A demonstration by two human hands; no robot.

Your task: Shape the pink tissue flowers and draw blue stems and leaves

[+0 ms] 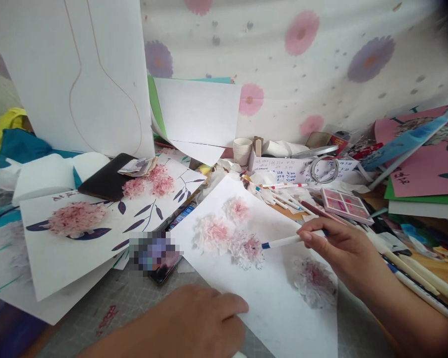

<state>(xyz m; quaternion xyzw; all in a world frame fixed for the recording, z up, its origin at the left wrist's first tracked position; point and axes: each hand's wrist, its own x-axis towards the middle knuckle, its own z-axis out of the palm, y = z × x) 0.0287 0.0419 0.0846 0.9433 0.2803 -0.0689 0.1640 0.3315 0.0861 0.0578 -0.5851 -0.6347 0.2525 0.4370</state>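
My right hand (334, 248) pinches a slim white pen (285, 241) with a blue end. That end points left and meets, or nearly meets, the edge of a pink-and-white ruffled paper flower (247, 248). Two more such flowers cluster beside it on the white sheet (261, 298); a separate flower (314, 282), darker pink at its centre, lies below my right wrist. At the sheet's lower left edge rests my left hand (205, 318), fingers curled. What lies under those fingers is hidden, though a small white bit shows at the bottom.
A phone (164, 263) lies on the grey cutting mat (134, 293). Left are finished flower sheets (70, 268) with a black wallet (106, 176). Behind stand paper cups (242, 150), scattered pens (283, 199) and a pink palette (346, 206). A white board (108, 44) leans at the back.
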